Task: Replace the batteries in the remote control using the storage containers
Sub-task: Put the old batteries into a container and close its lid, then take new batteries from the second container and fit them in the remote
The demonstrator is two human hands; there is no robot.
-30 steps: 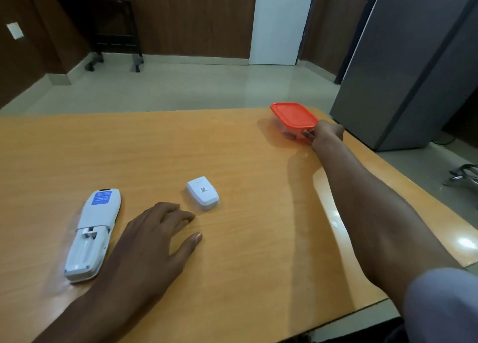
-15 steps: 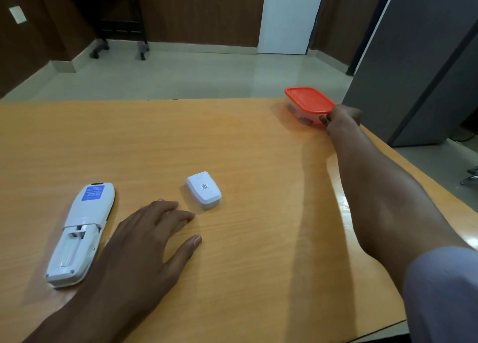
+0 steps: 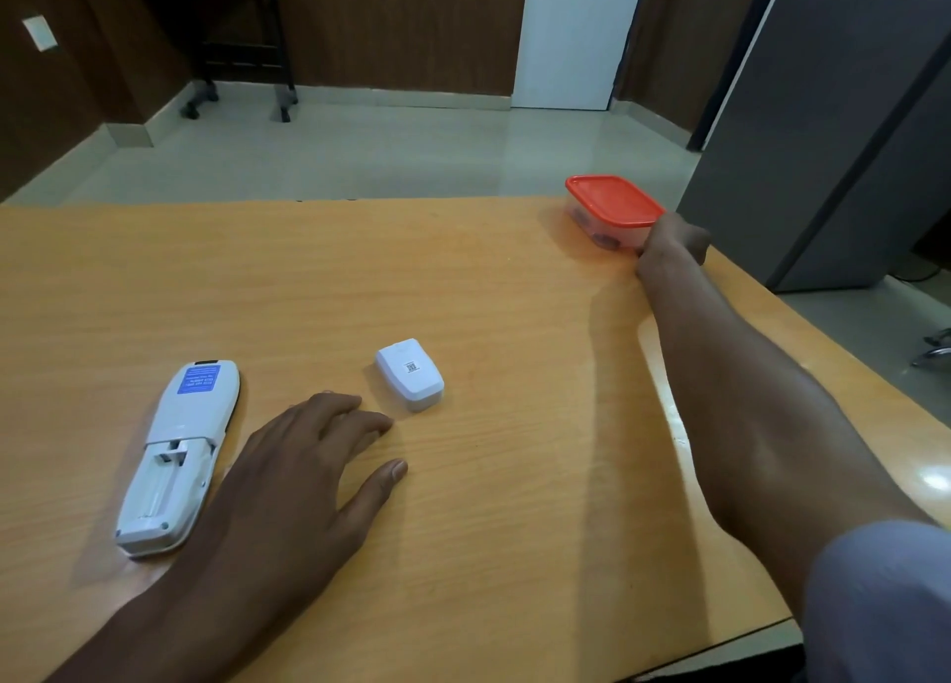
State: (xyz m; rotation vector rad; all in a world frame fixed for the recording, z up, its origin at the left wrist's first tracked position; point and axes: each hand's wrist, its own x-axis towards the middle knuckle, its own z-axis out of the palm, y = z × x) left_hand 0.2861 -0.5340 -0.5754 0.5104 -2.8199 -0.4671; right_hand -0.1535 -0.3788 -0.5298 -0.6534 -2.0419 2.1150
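Observation:
A white remote control (image 3: 177,453) lies face down at the left of the wooden table (image 3: 514,476), its battery bay uncovered and showing no batteries. The white battery cover (image 3: 410,373) rests apart, near the table's middle. My left hand (image 3: 303,481) lies flat on the table between them, fingers spread, holding nothing. At the far right corner stands a clear container with an orange lid (image 3: 612,209), dark items dimly visible inside. My right hand (image 3: 669,242) is stretched out and grips the container's near corner.
A grey cabinet (image 3: 833,131) rises just beyond the table's right corner. A white door (image 3: 571,34) and a dark wheeled stand (image 3: 236,54) are across the tiled floor. The table's right edge runs diagonally under my right forearm.
My right hand stays on the container at the far corner. The view has tilted down and shifted slightly. My left hand has barely moved.

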